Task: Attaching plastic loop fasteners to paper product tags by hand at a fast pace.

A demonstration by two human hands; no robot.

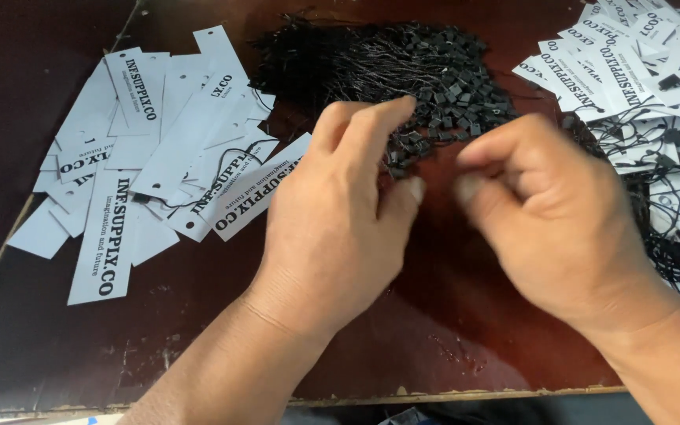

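Observation:
A thick bundle of black string loops with small square clasps [403,63] lies at the top middle of the dark wooden table [450,330]. My left hand [340,212] reaches into its near edge, and thumb and forefinger close around a few of the clasps [400,161]. My right hand [552,212] hovers just to the right, fingers curled toward the thumb, with nothing visible between them. The two hands' fingertips are a short gap apart.
Loose white rectangular paper tags [159,142] with black print and punched holes are scattered on the left. At the right edge lies a heap of tags with black strings attached [655,102]. The table's worn front edge [434,393] runs below my wrists.

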